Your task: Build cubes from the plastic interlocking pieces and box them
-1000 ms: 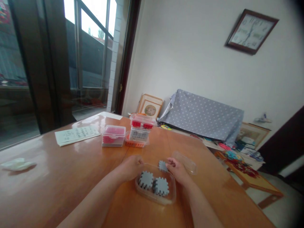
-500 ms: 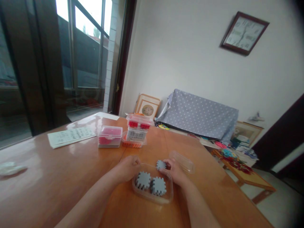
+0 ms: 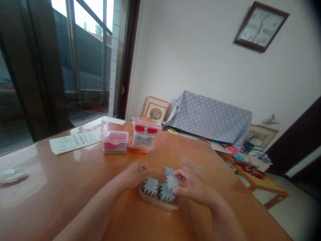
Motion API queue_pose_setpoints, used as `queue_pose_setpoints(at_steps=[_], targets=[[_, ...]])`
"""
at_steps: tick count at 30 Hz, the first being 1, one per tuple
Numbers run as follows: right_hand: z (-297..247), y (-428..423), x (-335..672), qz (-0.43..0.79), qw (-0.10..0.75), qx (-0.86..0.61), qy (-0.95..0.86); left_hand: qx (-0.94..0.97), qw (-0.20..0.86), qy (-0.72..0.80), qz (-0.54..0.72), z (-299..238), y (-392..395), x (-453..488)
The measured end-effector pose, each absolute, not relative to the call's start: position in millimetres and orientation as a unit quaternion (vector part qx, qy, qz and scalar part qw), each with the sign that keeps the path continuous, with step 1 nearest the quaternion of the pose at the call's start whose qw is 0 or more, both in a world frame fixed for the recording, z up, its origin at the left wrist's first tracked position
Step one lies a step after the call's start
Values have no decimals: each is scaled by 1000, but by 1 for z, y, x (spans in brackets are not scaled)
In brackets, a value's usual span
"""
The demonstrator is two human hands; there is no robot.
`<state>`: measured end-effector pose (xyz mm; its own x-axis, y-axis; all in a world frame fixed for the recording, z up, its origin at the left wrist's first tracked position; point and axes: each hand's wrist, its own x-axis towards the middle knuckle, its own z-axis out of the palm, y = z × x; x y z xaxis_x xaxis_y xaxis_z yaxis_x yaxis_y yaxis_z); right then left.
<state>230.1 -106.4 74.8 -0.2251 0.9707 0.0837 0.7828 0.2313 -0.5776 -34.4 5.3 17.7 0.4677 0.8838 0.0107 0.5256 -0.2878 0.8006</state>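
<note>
A clear plastic container [image 3: 173,206] sits on the table in front of me. My left hand [image 3: 136,174] is closed at its far left rim, fingers pinched on the edge. Inside are two stacks of grey notched tiles, a left stack [image 3: 150,186] and a right stack [image 3: 167,193]. Between the thumb and fingers of my right hand [image 3: 189,184] is a grey notched tile [image 3: 173,181], above the container's far right side. Just beyond it another grey tile [image 3: 169,170] shows, partly covered by the held one.
A clear lid [image 3: 192,165] lies behind my right hand. Farther back stand a box with pink contents [image 3: 115,142] and stacked clear boxes [image 3: 144,135] with red, grey and orange contents. Papers [image 3: 75,142] and a white crumpled item [image 3: 11,176] lie on the left.
My right hand has drawn nearer with a grey tile, which now overlaps the tile beyond the container. The left hand stays at the rim. The view has tilted slightly.
</note>
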Motion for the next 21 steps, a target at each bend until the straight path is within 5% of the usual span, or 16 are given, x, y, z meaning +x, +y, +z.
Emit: queue_pose_setpoints(at_steps=[14,21], targets=[[63,-108,214,144,129,-624,-757,777,372,458,220,18,5,-35],[61,-108,216,140,155,-618,-758,771,379,462,222,21,5,-34]])
